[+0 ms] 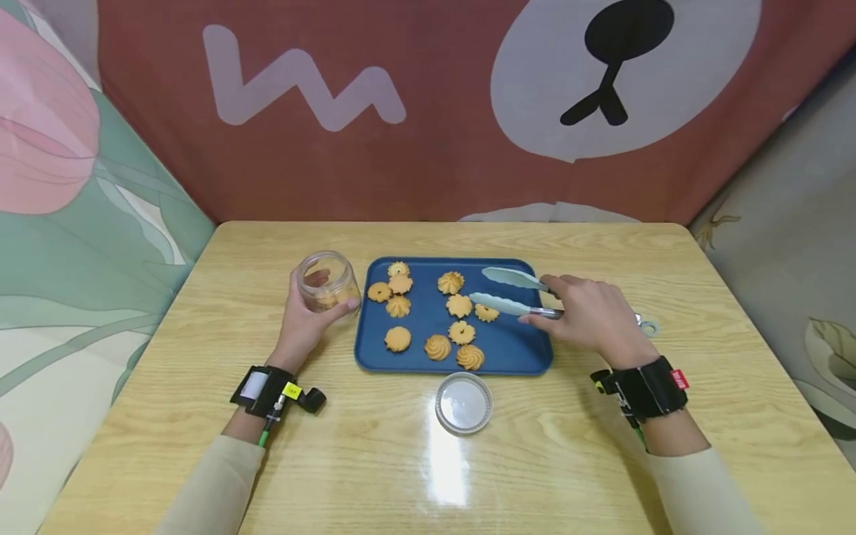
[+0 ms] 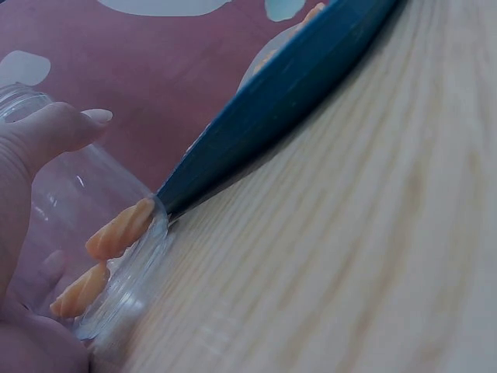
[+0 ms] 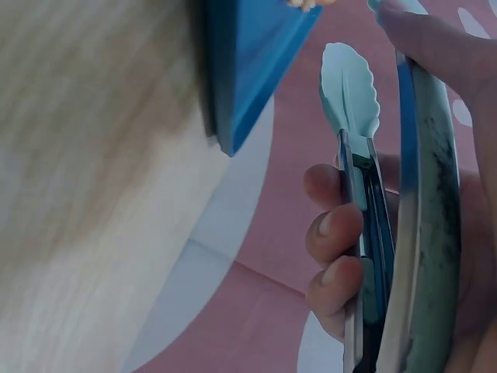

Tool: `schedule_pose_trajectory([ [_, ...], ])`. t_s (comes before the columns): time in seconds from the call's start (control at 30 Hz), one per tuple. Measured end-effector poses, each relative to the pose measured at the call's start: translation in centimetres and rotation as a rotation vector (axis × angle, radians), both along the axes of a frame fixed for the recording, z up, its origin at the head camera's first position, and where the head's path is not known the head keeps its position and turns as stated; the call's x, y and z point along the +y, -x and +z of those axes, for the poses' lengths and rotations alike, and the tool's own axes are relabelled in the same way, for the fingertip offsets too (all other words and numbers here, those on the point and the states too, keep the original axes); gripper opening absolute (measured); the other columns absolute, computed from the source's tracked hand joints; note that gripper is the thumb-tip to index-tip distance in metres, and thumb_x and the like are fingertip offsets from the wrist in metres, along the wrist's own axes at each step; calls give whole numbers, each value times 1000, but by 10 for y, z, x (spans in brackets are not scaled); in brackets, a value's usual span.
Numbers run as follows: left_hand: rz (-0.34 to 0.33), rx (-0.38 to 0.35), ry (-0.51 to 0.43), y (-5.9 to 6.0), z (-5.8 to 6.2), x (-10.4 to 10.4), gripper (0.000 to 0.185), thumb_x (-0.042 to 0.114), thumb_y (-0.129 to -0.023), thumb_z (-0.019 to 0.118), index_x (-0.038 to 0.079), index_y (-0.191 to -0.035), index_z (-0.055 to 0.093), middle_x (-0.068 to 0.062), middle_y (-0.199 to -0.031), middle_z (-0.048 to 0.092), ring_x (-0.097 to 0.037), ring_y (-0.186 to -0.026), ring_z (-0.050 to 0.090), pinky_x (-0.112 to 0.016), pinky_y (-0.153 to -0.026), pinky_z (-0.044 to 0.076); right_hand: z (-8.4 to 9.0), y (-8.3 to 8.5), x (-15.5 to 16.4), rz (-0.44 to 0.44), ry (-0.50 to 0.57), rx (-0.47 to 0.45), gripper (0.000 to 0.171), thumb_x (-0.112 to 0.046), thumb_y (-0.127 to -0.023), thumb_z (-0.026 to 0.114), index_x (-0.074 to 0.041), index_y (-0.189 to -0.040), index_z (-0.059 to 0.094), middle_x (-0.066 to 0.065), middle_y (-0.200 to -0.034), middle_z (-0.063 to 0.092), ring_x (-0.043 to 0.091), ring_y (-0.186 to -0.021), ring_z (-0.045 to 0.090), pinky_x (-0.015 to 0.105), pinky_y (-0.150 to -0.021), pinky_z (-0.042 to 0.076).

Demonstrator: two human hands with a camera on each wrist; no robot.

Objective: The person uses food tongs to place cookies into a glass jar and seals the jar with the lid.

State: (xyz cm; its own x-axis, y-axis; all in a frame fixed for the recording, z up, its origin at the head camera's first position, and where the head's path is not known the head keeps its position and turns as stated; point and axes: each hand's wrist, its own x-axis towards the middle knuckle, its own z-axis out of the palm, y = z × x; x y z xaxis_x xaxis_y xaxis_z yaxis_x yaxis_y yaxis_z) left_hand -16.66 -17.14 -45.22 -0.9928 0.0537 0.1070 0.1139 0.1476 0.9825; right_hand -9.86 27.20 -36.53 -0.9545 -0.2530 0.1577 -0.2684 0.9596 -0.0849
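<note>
My left hand (image 1: pixel 302 321) grips a clear plastic jar (image 1: pixel 339 276) without its lid, standing on the table at the tray's left. Two ridged cookies (image 2: pixel 120 229) show low inside it in the left wrist view. In my right hand (image 1: pixel 588 312) is a pair of tongs (image 1: pixel 511 305) with pale blue scalloped tips and metal arms, spread apart, nothing between the tips. The tips hover above the right part of a blue tray (image 1: pixel 515 353). Several cookies (image 1: pixel 438 347) lie scattered on that tray, one of them (image 1: pixel 487 312) close under the lower tip.
A round clear lid (image 1: pixel 464 403) lies on the wooden table (image 1: pixel 348 461), just in front of the tray's near edge. Behind the table hangs a brown cloth (image 1: pixel 301 171) with a printed face. Patterned cloths border the left and right sides.
</note>
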Motion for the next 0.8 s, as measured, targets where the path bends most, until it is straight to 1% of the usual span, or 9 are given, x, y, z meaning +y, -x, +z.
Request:
schedule_pose_trajectory([
  [0.1, -5, 5, -4, 1, 0, 1, 97, 18, -85, 89, 34, -160, 28, -11, -159, 43, -24, -152, 37, -51, -127, 25, -5, -6, 2, 5, -2, -8, 78, -63, -84, 80, -6, -135, 68, 12, -96, 77, 18, -65, 63, 34, -55, 49],
  [0.2, -9, 7, -7, 1, 0, 1, 97, 18, -86, 89, 35, -160, 28, -11, -160, 43, -24, -152, 37, -51, -127, 25, -11, -10, 2, -1, -7, -44, 79, -63, -84, 81, -6, -136, 68, 10, -94, 75, 17, -67, 60, 33, -57, 48],
  [0.33, -7, 7, -4, 1, -2, 0, 98, 18, -86, 89, 35, -160, 27, -12, -160, 42, -24, -152, 36, -51, -127, 25, -17, -11, 2, 0, -28, -68, 80, -64, -84, 81, -4, -136, 67, 12, -98, 75, 17, -67, 59, 33, -57, 48],
  [0.43, -4, 7, -1, 1, -2, 0, 98, 19, -86, 89, 35, -160, 28, -12, -160, 43, -25, -152, 36, -51, -127, 25, -20, -11, 2, 12, -37, -55, 80, -63, -83, 81, -4, -136, 67, 13, -99, 76, 16, -66, 59, 33, -56, 48],
  [0.57, 0, 5, 4, 1, -2, -1, 98, 20, -86, 89, 35, -160, 28, -11, -159, 43, -25, -151, 37, -50, -127, 25, -23, -11, 2, 25, -39, -36, 79, -63, -83, 82, -5, -135, 68, 12, -96, 75, 15, -64, 57, 32, -54, 47],
  [0.8, -2, -1, 11, 0, -1, 0, 97, 21, -86, 89, 34, -160, 27, -11, -160, 43, -25, -152, 36, -51, -128, 24, -22, -11, 3, 30, -49, -29, 77, -61, -83, 82, -5, -134, 69, 11, -92, 73, 14, -61, 54, 30, -52, 44],
])
